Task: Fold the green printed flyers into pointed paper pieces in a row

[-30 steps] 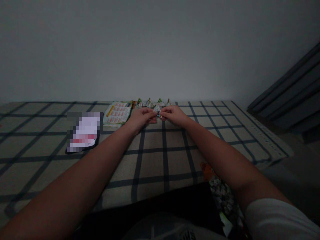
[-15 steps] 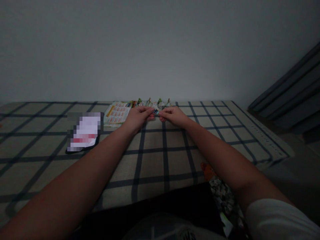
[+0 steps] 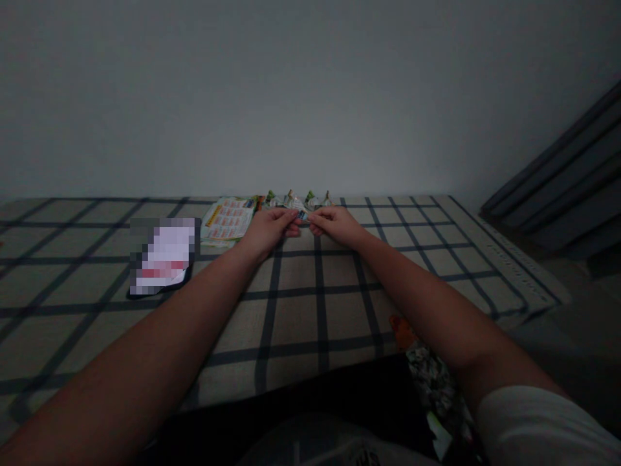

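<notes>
Between my hands is a small folded piece of printed paper [image 3: 302, 215], white with a blue patch. My left hand [image 3: 272, 226] is closed in a pinch on its left end. On the opposite end, the thumb and fingers of my right hand [image 3: 334, 223] are pinched together. Right behind the hands stand several folded paper pieces [image 3: 310, 195] with green and white print, pointed at the top. Their lower parts are hidden by my fingers. Beside my left wrist lie flat printed sheets [image 3: 228, 219] with rows of red and white boxes.
A phone [image 3: 167, 255] with a blurred, lit screen lies on the checked tablecloth [image 3: 295, 310] at the left. A plain wall [image 3: 310, 97] rises behind the table. Colourful crumpled material [image 3: 431, 372] sits below the table edge, near my right forearm. A dark curtain [image 3: 563, 155] hangs at the right.
Both hands stay in the same place with the folded paper between them. Only the fingers shift very slightly.
</notes>
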